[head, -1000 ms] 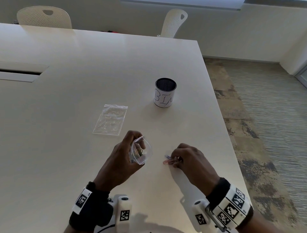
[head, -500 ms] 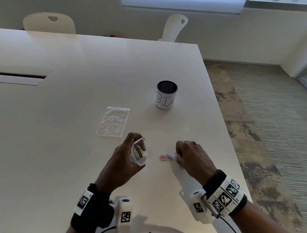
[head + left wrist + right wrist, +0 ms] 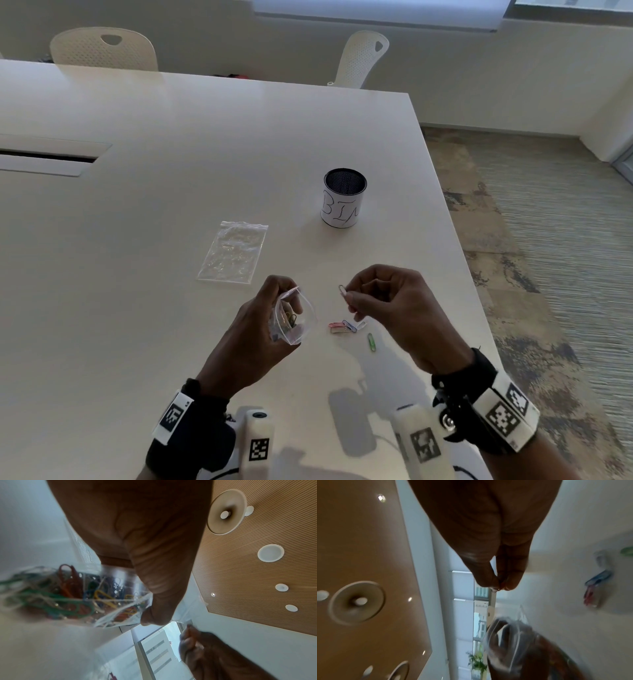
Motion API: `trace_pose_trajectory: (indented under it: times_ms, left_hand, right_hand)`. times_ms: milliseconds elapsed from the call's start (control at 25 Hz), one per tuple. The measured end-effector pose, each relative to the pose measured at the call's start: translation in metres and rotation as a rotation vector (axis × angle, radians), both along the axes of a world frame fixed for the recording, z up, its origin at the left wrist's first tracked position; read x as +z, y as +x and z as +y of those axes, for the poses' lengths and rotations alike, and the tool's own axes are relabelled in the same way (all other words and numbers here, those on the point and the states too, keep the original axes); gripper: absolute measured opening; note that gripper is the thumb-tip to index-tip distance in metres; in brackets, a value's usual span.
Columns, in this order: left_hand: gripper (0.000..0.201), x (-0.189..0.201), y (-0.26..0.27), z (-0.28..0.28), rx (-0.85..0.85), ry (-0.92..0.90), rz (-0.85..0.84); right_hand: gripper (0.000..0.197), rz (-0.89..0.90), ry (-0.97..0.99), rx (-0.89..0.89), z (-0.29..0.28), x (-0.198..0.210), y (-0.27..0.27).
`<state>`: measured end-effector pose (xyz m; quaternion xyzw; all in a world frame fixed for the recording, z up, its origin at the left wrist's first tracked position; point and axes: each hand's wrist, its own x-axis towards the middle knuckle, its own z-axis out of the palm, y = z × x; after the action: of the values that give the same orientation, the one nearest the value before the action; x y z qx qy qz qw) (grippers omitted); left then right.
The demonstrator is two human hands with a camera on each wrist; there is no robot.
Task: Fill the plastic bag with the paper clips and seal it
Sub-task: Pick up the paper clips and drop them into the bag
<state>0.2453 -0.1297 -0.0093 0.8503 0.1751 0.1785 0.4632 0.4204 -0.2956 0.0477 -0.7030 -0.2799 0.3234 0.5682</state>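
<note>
Progress check, tbh most of the way there. The left hand [image 3: 255, 329] has its fingers curled round a small clear plastic zip bag [image 3: 297, 317], mouth held open and tipped toward the other hand. The left wrist cam shows a decent tangle of coloured wire paper clips [image 3: 68, 593] already inside, so the bulk of the filling looks done imo.

The right hand [image 3: 387, 301] is lifted off the white table [image 3: 137, 240], thumb + forefinger pinching one thin dark paper clip [image 3: 342, 290] by its end, other fingers curled in. That clip sits just right of the bag mouth, not in yet.

Still loose, below the right fingertips on the table: a little cluster w/ a red clip [image 3: 336, 326], a blue clip [image 3: 348, 325] and a pale clip [image 3: 361, 324] touching each other, plus a green clip [image 3: 371, 342] lying just apart. So 5 left incl. the one in hand, as far as I can see.

Seal's untouched obvs. Beyond the left fingers lies a second flat clear bag [image 3: 233, 253]; further off stands a black mesh cup with a white paper label [image 3: 344, 198].
</note>
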Motion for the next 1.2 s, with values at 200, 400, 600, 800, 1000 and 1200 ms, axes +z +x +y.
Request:
trace_pose_trajectory:
  times_ms: [200,400,600,800,1000,1200]
  left_hand:
    - [0.052,0.0,0.001,0.0,0.001,0.008,0.003]
    - [0.056,-0.001,-0.001,0.001,0.03,0.009,0.022]
    - [0.054,0.0,-0.001,0.001,0.016,0.007,-0.004]
    - [0.055,0.001,-0.002,0.002,0.009,0.005,-0.005]
    - [0.053,0.001,0.001,0.001,-0.006,-0.005,0.003]
    - [0.056,0.002,0.0,0.002,-0.011,-0.002,0.017]
  right_hand:
    - [0.005,-0.352,0.023,0.12,0.024,0.007,-0.036]
    - [0.019,-0.457,0.02,0.217,0.033,0.005,-0.04]
    - [0.018,-0.453,0.056,0.12,0.025,0.012,-0.025]
    - [0.017,-0.674,-0.317,0.165,0.006,-0.025,0.021]
    - [0.032,-0.823,-0.456,0.39,0.004,-0.047,0.01]
    - [0.006,-0.858,-0.459,0.411,0.019,-0.054,-0.002]
